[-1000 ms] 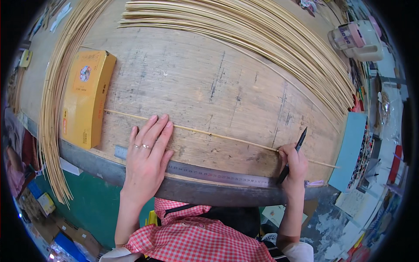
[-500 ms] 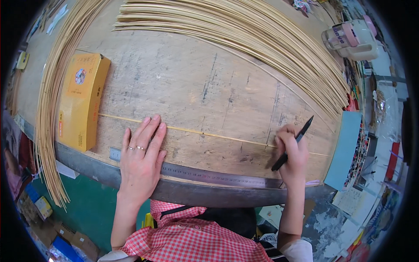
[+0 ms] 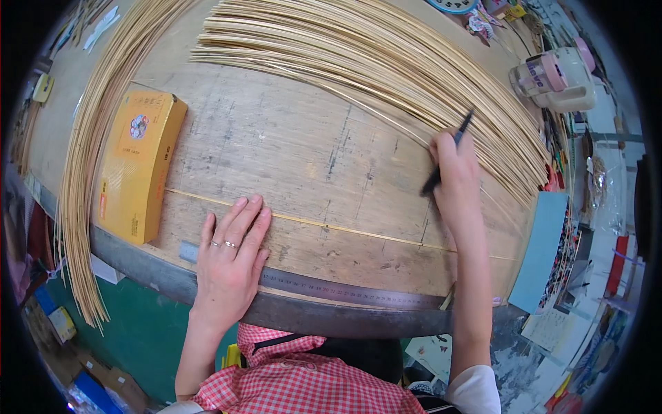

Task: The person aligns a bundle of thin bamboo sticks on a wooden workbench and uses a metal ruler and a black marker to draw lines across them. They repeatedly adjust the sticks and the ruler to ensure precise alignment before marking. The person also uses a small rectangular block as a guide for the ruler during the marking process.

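Note:
A thin bamboo strip (image 3: pixel 372 237) lies across the wooden board, its left end against a yellow box (image 3: pixel 134 172). Small dark marks show along it. My left hand (image 3: pixel 231 259), rings on its fingers, rests on the strip with fingers stretched out. Farther off and to the right, my right hand (image 3: pixel 456 172) grips a black marker pen (image 3: pixel 432 181) that slants up through the fingers. Those fingers are at a loose strip (image 3: pixel 386 119) along the near edge of a bundle of bamboo strips (image 3: pixel 331 58); whether they pinch it I cannot tell.
A metal ruler (image 3: pixel 352 291) lies along the board's near edge, partly beneath my left hand. Another bundle of strips (image 3: pixel 86 159) runs down the left side, hanging over the edge. At right stand a blue-green box (image 3: pixel 541 252) and a clear plastic jug (image 3: pixel 555 79).
My right hand has moved away from the strip on the board, up to the bundle's near edge, still with the marker pen. My left hand stays on the strip. The view has shifted slightly.

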The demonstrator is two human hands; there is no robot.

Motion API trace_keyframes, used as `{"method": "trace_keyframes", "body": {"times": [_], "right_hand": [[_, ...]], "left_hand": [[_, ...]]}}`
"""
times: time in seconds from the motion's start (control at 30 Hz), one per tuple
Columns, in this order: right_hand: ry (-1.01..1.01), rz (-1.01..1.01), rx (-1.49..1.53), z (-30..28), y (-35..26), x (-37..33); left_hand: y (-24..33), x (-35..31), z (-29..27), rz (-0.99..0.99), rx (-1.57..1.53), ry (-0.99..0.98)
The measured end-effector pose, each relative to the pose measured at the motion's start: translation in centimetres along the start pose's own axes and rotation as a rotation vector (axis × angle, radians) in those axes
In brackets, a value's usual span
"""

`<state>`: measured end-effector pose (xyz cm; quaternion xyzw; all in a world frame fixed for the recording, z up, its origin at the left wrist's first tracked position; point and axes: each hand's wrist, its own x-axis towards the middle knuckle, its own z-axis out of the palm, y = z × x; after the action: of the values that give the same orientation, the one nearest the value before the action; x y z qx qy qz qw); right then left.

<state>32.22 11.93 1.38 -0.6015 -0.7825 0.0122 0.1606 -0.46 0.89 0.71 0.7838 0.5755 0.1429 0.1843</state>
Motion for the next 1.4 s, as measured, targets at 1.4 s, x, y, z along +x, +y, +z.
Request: {"method": "trace_keyframes", "body": {"times": [1.4], "right_hand": [[0.129, -0.019, 0.117, -0.3, -0.3, -0.6]], "left_hand": [[-0.2, -0.1, 0.4, -0.021, -0.006, 0.019]]}}
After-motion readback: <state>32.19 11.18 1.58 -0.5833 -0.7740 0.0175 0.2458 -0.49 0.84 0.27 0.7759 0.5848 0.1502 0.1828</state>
